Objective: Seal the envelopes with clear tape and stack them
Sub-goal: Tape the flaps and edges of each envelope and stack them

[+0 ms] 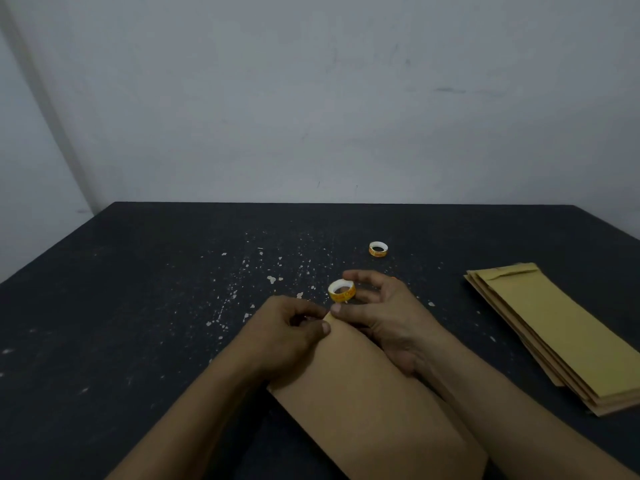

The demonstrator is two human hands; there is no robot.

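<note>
At table (138, 289) centre, envelope (363, 403) lies flat. L hand (287, 330) pinches its top edge, R hand (384, 317) grips roll (341, 291) w/ curled fingers. Est.: light, thin, creases easily, so hold near top edge.

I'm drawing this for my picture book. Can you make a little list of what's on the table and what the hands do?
table: black, speckled white
left hand: pinches the far end of the envelope
right hand: fingers curl round the near tape roll, thumb at the envelope's end
spare tape roll: farther back, untouched
envelope stack: on the right, apart from the hands
</note>
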